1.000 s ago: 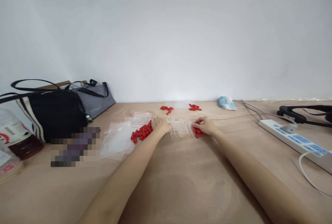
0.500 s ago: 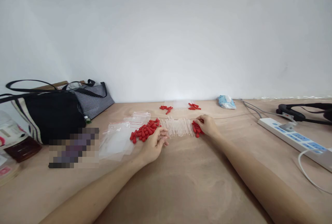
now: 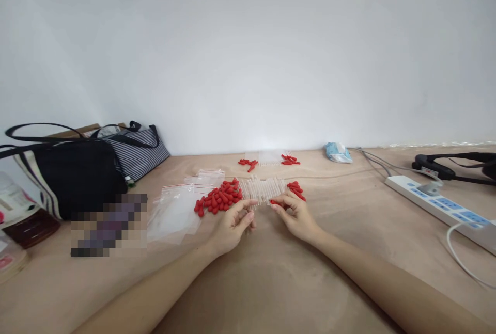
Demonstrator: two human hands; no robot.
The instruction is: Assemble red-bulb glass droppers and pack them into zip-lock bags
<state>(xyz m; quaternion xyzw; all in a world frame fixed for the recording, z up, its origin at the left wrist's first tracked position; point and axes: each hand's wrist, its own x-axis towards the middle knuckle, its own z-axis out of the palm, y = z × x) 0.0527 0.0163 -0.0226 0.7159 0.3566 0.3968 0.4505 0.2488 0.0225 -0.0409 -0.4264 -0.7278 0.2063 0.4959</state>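
Just left of the middle, my left hand (image 3: pixel 234 226) has its fingers curled and the thumb near their tips. Anything thin and clear between them is too faint to make out. My right hand (image 3: pixel 296 216) pinches a small red rubber bulb (image 3: pixel 273 202) between thumb and fingertips, facing my left hand. Beyond both hands lies a row of thin clear tubes (image 3: pixel 265 187), side by side. A large heap of red bulbs (image 3: pixel 219 197) sits left of the row, and a smaller pile of red bulbs (image 3: pixel 295 188) is at its right end, behind my right hand.
Clear zip bags (image 3: pixel 176 210) lie left of the heap. Farther back is another set of tubes (image 3: pixel 269 157) between two small red groups. A blue-white packet (image 3: pixel 338 152), power strip (image 3: pixel 442 202) and black strapped device (image 3: pixel 434 166) are to the right; bags (image 3: pixel 85 174) stand left.
My right hand has come from the small right pile toward the middle, now with a red rubber bulb in its fingertips. My left hand has shifted slightly nearer to me.
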